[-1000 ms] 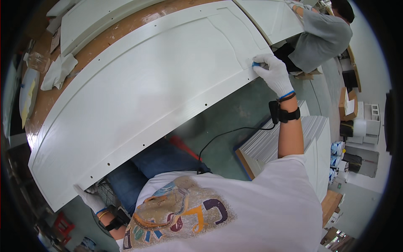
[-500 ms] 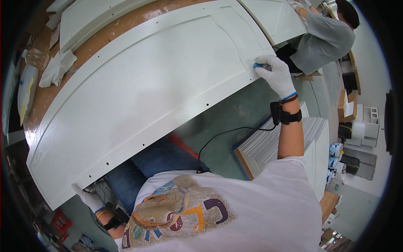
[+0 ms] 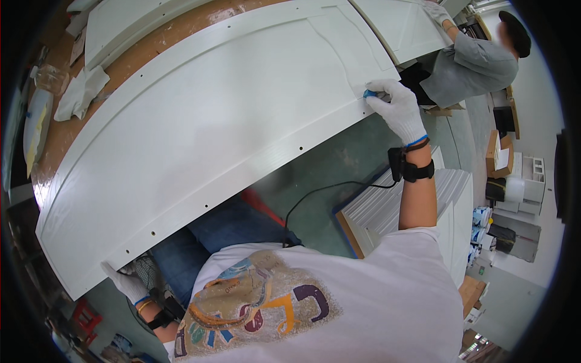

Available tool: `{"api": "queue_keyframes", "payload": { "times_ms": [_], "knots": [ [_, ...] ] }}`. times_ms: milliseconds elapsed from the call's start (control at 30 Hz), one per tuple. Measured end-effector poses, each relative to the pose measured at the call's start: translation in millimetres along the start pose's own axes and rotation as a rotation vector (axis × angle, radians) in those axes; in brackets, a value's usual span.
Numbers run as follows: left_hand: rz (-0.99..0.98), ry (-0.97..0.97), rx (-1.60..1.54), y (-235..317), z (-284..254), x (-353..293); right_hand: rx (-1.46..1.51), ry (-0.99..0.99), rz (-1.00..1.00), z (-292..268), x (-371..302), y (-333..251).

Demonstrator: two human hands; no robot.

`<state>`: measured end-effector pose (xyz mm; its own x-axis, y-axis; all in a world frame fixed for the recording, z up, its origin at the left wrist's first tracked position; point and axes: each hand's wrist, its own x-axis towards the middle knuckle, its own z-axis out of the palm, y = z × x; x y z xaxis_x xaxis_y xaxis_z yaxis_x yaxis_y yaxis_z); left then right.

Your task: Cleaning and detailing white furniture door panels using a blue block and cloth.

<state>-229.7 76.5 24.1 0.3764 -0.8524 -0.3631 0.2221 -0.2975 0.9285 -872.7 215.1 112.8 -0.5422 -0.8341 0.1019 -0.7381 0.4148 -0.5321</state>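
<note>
Lying toward the brown worktop's (image 3: pixel 139 54) left end: one clear bottle (image 3: pixel 51 78), one crumpled white sheet (image 3: pixel 82 94). My gloved left hand (image 3: pixel 127 283) touches the white panel (image 3: pixel 200 127) at its near edge, closure impossible to tell. By the panel's near right corner, my gloved right hand (image 3: pixel 396 109) pinches one blue piece (image 3: pixel 369 94). Right: one panel stack (image 3: pixel 417 187) above green floor (image 3: pixel 327 160), one co-worker (image 3: pixel 475 66).

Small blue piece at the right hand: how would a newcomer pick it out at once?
Find the long white panel nearest the wearer, then the white-gloved right hand at its right end. The small blue piece is in that hand's grip, a compact spot, unlike the thin blue trim around the wrist.
</note>
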Motion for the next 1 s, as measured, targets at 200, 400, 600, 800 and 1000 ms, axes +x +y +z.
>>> {"api": "queue_keyframes", "payload": {
  "times_ms": [200, 400, 600, 800, 1000],
  "knots": [
    [0.014, -0.022, 0.003, -1, 2, -1, 0.038, -0.064, 0.007, 2, 0, -11],
    [-0.005, -0.064, -0.008, 0, -1, 0, -0.061, -0.004, -0.009, 1, 0, -10],
    [-0.007, -0.093, -0.013, -3, -6, 5, -0.060, 0.009, -0.012, 1, 0, -7],
    [0.015, -0.045, -0.017, -2, 3, -3, -0.007, 0.180, 0.100, -10, 3, 34],
    [-0.012, -0.062, -0.008, -2, -4, 5, 0.090, 0.120, 0.094, -3, 2, 19]
  ]
}}
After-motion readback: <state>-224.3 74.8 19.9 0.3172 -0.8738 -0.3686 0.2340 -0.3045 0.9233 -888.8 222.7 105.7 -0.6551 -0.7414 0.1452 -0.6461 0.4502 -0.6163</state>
